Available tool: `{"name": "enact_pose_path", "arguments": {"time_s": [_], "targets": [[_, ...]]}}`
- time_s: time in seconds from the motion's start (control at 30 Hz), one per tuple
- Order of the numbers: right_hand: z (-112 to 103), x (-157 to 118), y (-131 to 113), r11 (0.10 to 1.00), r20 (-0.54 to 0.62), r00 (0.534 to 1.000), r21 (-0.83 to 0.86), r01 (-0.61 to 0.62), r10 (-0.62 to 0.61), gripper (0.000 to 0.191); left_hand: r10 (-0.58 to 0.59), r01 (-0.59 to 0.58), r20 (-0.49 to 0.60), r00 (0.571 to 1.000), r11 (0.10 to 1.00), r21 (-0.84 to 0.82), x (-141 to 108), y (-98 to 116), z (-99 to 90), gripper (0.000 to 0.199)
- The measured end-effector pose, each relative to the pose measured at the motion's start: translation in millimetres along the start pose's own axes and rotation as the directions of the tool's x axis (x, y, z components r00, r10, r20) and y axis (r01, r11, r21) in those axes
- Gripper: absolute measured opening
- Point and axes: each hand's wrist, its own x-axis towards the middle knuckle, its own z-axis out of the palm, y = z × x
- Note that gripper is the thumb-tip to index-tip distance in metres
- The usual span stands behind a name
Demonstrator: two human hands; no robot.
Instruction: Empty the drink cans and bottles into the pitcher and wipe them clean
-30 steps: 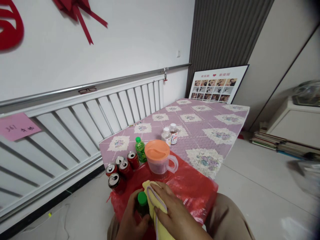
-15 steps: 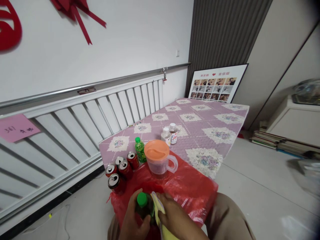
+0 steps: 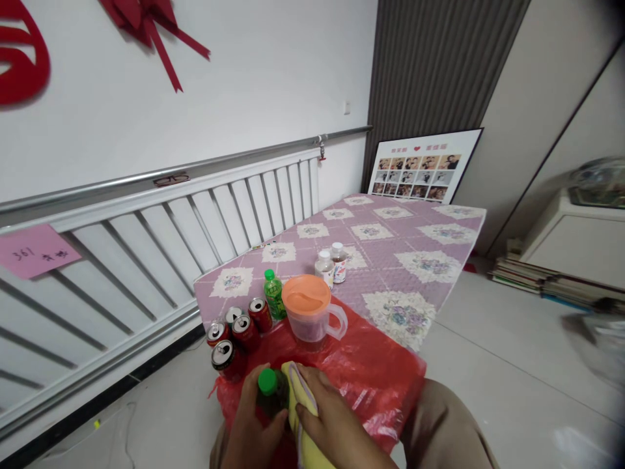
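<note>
Near edge of surface [image 3: 385, 251]: left hand [image 3: 254, 423] clasped round green-capped bottle [image 3: 269, 387], right hand [image 3: 331, 412] clamped on yellow cloth [image 3: 293, 393] (wiping, apparently); next stroke calls for a steady bottle.

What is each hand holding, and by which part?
The left hand grips the green-capped dark plastic bottle around its body; the right hand holds the yellow, purple-edged cloth by its upper part.

The pink note [image 3: 39, 251] on the radiator [image 3: 165, 247] reads "361", followed by handwritten characters too unclear to read. On the photo board [image 3: 427, 164], a red heart [image 3: 416, 149] separates two illegible printed groups.
</note>
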Motion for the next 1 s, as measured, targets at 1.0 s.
{"name": "enact_pose_path", "arguments": {"time_s": [1.0], "targets": [[-15, 36, -24, 0.974, 0.031, 0.986, 0.163, 0.158, -0.165, 0.067, 0.041, -0.04, 0.101, 0.994, 0.999, -0.008, 5, -18, -2.4, 0.066]]}}
